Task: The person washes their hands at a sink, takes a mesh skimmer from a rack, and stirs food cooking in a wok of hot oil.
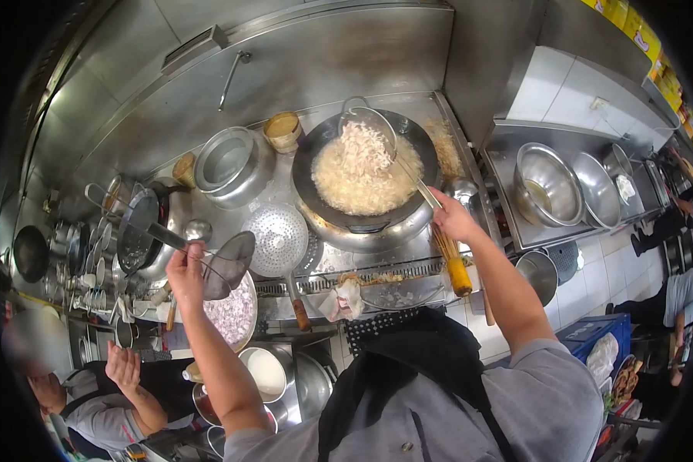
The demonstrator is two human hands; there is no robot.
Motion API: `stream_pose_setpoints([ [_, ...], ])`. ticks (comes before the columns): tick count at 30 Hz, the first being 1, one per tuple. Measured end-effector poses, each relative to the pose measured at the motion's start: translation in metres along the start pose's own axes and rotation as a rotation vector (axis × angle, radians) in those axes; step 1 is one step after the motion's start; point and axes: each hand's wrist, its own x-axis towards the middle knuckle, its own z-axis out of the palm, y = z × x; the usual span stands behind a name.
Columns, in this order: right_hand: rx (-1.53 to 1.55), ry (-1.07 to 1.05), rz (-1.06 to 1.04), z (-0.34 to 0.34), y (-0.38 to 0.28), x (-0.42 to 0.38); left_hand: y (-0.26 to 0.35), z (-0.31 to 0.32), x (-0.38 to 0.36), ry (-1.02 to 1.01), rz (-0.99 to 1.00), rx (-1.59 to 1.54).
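At far left, a co-worker's hand [123,368] is raised, a reason to keep backward swings short. Nearer, the left grip [183,273] is closed round the dark handle of a strainer [231,264], whose mesh hangs above chopped pinkish pieces [229,316]. It should be light and springy, best held by that handle, since the mesh could dent.

Next, a skimmer [276,239] lies on the worktop [227,222], its wooden handle reaching over the front edge, where a sleeve could catch it.

In the middle, the wok [306,171] holds foaming liquid. Over it is the ladle [382,123], tilted and loaded with pale shreds [364,150]; it is probably stiff but heavy at the far end, and oil could make it slippery. The wok's high rim limits low sideways moves; the room is upward, below the back wall.

At right, the right grip [456,217] is wrapped round the end of the ladle's handle, the safest hold, away from the heat. A brush [456,269] stands just below it, at the worktop's front edge.
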Motion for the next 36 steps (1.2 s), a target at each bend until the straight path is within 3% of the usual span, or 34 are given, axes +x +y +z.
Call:
stream_pose_setpoints([
  [2, -0.239, 0.056, -0.148, -0.010, 0.004, -0.002, 0.021, 0.003, 0.010, -0.009, -0.008, -0.108],
  [6, -0.298, 0.165, -0.165, -0.012, 0.009, -0.004, 0.060, 0.018, 0.032, 0.002, 0.072, -0.206],
  [7, -0.312, 0.101, -0.081, -0.016, 0.005, -0.007, 0.071, 0.025, 0.036, 0.010, 0.093, -0.219],
  [10, -0.277, 0.036, -0.152, -0.030, 0.002, -0.010, 0.103, 0.043, 0.051, 0.009, 0.151, -0.109],
  [14, -0.250, 0.008, -0.081, -0.061, -0.010, -0.007, 0.159, 0.079, 0.072, 0.047, 0.231, 0.004],
  [17, -0.228, 0.037, -0.267, -0.081, 0.024, 0.009, 0.199, 0.118, 0.086, 0.090, 0.288, -0.042],
  [20, -0.169, -0.037, -0.070, -0.107, 0.015, 0.012, 0.221, 0.155, 0.098, 0.101, 0.306, -0.135],
  [25, -0.200, 0.274, -0.314, -0.130, 0.067, 0.040, 0.253, 0.216, 0.110, -0.017, 0.290, -0.136],
  [28, -0.150, 0.283, -0.098, -0.148, 0.080, 0.040, 0.268, 0.257, 0.128, -0.096, 0.297, -0.171],
  [30, -0.148, 0.393, -0.199, -0.144, 0.116, 0.047, 0.296, 0.295, 0.135, -0.140, 0.366, -0.156],
  [31, -0.096, 0.280, -0.003, -0.152, 0.103, 0.039, 0.318, 0.316, 0.137, -0.161, 0.382, -0.167],
  [32, -0.137, 0.310, -0.080, -0.148, 0.124, 0.043, 0.346, 0.334, 0.137, -0.180, 0.452, -0.097],
  [33, -0.073, 0.213, 0.086, -0.158, 0.094, 0.028, 0.373, 0.357, 0.135, -0.133, 0.511, -0.088],
  [36, -0.004, 0.277, -0.160, -0.155, 0.102, 0.018, 0.431, 0.418, 0.150, -0.263, 0.643, -0.093],
])
